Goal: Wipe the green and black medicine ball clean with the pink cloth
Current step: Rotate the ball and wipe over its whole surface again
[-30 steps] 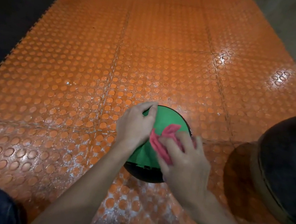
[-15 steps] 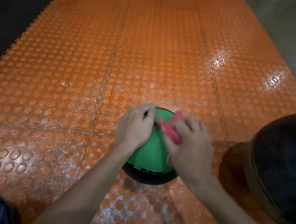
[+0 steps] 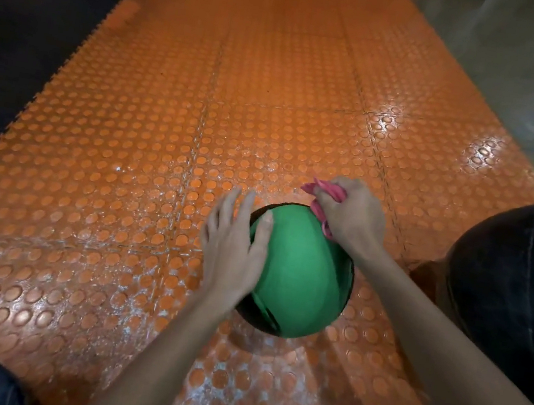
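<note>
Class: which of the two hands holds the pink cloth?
The right hand: its fingers curl round the cloth at the far side of the ball. The left hand only rests on the ball, fingers straight, holding nothing.

No text, brand or number is readable. The round green-and-black rubber medicine ball (image 3: 300, 269) shows none legibly.

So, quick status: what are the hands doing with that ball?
Left hand flat against the medicine ball. Right hand grips the pink cloth at the ball's far edge. Nothing in the way on the orange mat.
</note>
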The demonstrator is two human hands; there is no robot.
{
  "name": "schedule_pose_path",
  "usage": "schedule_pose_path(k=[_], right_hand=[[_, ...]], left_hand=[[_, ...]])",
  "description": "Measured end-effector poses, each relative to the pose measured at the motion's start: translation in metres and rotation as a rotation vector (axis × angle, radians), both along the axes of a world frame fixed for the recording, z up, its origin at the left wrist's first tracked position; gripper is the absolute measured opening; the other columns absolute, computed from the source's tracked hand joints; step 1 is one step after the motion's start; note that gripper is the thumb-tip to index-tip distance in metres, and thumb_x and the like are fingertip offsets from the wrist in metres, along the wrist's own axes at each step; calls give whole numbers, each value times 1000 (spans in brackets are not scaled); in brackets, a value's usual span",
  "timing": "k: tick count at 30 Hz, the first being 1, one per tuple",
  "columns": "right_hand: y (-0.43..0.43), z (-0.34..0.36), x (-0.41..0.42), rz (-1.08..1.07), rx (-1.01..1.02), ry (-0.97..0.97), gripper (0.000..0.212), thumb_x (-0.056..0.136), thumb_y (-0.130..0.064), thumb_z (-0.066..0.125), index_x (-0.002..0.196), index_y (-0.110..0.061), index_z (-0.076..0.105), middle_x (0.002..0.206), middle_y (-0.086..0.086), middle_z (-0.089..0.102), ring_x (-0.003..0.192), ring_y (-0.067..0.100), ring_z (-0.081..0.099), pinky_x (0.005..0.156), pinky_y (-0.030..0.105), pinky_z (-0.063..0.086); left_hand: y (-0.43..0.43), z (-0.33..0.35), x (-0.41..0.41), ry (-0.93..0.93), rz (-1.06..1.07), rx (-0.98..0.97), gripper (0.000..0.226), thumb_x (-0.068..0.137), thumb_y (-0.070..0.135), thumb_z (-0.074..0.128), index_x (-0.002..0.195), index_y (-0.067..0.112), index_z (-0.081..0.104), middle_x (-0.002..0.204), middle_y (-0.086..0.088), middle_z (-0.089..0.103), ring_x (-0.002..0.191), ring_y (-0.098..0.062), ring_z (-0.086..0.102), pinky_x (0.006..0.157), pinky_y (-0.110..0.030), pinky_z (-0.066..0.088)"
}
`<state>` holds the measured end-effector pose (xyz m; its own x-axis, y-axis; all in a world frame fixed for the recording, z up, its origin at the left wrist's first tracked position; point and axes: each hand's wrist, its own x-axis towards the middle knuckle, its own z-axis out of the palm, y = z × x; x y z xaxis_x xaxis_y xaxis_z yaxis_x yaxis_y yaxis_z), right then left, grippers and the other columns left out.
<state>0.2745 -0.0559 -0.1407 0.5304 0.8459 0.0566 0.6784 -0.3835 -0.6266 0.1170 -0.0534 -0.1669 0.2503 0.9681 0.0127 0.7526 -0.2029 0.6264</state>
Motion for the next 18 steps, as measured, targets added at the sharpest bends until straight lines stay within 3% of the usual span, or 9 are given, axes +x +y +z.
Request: schedule_pose_path(k=[3,5,7,9,12,15,18], right_hand=[[-40,-3,-20,48,223,-229,19,84,-38,59,89,-21,64,82,-10,47,68,11,44,49,16,26],[-68,-5,-35,124,314,-324,25,79,-41,60,89,-19,66,84,-8,51,69,13,44,50,12,26],[-75,-7,-35,109,279,-196,30,78,-46,56,90,-21,66,84,-9,54,65,11,48,47,14,35],[-57,-21,-12,-46,143,91,18,82,-40,58,87,-24,64,77,-13,54,57,5,49,44,10,38],[-36,-31,19,-154,-51,334,21,85,-32,60,86,-13,67,66,-1,63,55,11,52,48,23,43],[-43,-17,-2,-100,10,91,7,85,-36,58,84,-29,61,73,-7,57,59,7,48,46,14,36],[-62,-1,-50,112,241,-256,26,82,-45,51,86,-24,65,83,-3,55,70,16,52,51,23,44]], left_hand=[[12,4,14,-50,-193,-103,41,100,37,29,139,32,36,150,11,28,139,-13,22,115,-48,14],[11,2,11,-148,-204,-171,36,100,32,31,133,32,47,145,10,39,135,-12,32,113,-46,21],[10,-3,3,-215,-161,-197,35,100,31,32,131,32,49,144,10,40,134,-11,32,114,-44,21],[6,-4,0,-230,-127,-183,35,100,30,33,132,32,47,144,10,39,135,-10,30,115,-43,18],[-5,-5,4,-220,-73,-128,35,99,30,34,132,32,48,143,12,41,134,-9,31,115,-37,16],[-1,-6,7,-231,8,-166,35,100,31,33,131,34,49,142,15,41,132,-8,33,111,-34,19],[3,-8,7,-250,46,-166,35,100,33,32,130,35,50,140,16,44,130,-7,38,105,-29,25]])
